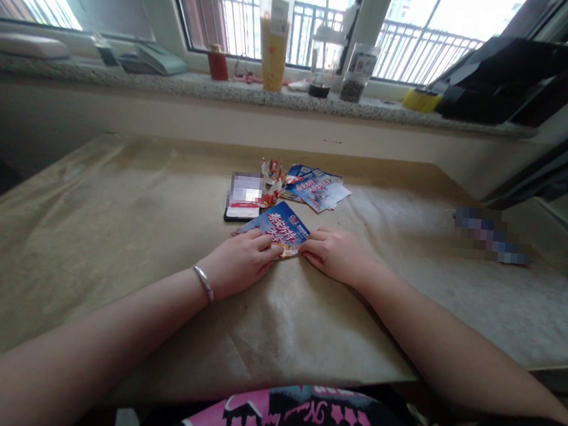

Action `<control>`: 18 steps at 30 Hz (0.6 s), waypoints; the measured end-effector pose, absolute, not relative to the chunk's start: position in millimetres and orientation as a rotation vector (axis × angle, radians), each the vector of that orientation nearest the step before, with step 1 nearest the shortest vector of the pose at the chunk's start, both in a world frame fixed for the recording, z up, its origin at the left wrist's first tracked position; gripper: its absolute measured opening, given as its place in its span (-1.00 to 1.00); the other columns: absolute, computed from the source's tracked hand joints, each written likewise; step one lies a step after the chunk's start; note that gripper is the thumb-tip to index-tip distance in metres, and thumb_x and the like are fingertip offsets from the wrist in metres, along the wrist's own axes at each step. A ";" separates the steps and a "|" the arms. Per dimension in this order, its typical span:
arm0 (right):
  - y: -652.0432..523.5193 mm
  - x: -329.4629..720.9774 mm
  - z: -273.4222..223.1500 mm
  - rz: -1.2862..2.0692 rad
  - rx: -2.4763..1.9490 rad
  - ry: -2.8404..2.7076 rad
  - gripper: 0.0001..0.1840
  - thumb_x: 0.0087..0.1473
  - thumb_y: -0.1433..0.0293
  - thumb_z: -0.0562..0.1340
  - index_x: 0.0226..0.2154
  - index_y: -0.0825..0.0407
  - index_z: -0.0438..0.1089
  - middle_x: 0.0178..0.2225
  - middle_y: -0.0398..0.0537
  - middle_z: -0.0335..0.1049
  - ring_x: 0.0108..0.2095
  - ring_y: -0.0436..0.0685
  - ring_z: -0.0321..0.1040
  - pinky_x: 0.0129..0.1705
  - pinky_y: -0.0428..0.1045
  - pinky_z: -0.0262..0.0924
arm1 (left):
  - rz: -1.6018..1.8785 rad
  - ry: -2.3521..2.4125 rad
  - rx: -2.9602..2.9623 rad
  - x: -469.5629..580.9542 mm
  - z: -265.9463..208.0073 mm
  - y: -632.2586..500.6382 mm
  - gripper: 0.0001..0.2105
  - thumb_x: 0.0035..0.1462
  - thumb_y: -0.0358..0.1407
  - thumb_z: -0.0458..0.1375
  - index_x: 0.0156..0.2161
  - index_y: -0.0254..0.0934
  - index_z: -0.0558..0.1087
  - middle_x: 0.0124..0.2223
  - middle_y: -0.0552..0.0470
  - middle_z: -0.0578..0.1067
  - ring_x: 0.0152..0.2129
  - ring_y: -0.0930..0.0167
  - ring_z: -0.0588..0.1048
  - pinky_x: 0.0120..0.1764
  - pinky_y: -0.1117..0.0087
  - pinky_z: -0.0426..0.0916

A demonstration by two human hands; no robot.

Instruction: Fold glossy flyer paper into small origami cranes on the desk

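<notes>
A blue printed paper sheet (280, 225) with large red-and-white lettering lies on the table in front of me, turned at an angle. Its near edge shows a yellow and white strip that looks folded up. My left hand (244, 259), with a silver bangle at the wrist, presses on the sheet's near left part, fingers curled over the edge. At the near right corner, my right hand (335, 253) pinches the paper between thumb and fingers. Behind the sheet lie a phone (245, 199), red-and-white folded paper pieces (272, 172) and a pile of similar blue sheets (319, 188).
A tan cover lies over the table (112, 223). On the right is a blurred blue item (490, 236). Along the windowsill (175, 89) stand a tall tumbler (274, 51), a clear cup (323, 63), a jar (358, 73), yellow tape (422, 100) and a black bag (498, 79).
</notes>
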State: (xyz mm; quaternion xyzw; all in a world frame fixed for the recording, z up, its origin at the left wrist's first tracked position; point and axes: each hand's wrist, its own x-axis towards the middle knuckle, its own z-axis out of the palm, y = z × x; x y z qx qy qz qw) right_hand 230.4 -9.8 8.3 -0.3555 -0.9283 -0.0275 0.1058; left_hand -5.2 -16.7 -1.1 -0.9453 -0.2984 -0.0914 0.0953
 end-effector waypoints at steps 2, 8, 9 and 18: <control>-9.3 231.9 8.7 -0.069 -1.054 -2.737 -0.80 0.16 0.41 0.15 -0.29 0.03 0.50 -0.33 -0.03 0.47 -0.33 0.06 0.32 -0.33 -0.05 0.04 | -0.256 -0.886 -2.806 -5.1 -1.1 -16.9 -0.74 0.27 -0.34 -0.03 -0.02 -0.26 0.42 -0.21 -0.08 0.44 -0.26 0.31 0.37 -0.17 0.25 0.34; -7.1 236.7 5.1 -0.058 -0.995 -2.735 -0.79 0.15 0.42 0.14 -0.33 0.02 0.51 -0.31 -0.02 0.47 -0.31 0.06 0.32 -0.32 -0.06 0.06 | -0.257 -0.805 -2.803 -4.6 -0.4 -16.7 -0.74 0.26 -0.36 -0.02 -0.01 -0.29 0.41 -0.14 -0.10 0.46 -0.21 0.31 0.38 -0.12 0.24 0.35; -7.0 236.9 4.8 -0.053 -0.992 -2.730 -0.79 0.14 0.43 0.14 -0.34 0.02 0.51 -0.31 -0.02 0.47 -0.31 0.06 0.32 -0.31 -0.06 0.06 | -0.254 -0.796 -2.809 -4.4 0.0 -16.6 -0.73 0.26 -0.35 -0.03 -0.01 -0.30 0.41 -0.15 -0.10 0.46 -0.22 0.31 0.39 -0.12 0.24 0.36; -8.3 239.4 4.2 -0.087 -0.945 -2.746 -0.77 0.13 0.42 0.14 -0.23 -0.03 0.50 -0.29 -0.05 0.47 -0.30 0.08 0.31 -0.30 -0.05 0.08 | -0.251 -0.819 -2.853 -5.1 1.3 -17.8 -0.70 0.29 -0.32 -0.07 0.05 -0.21 0.37 -0.16 -0.07 0.46 -0.25 0.30 0.38 -0.16 0.25 0.36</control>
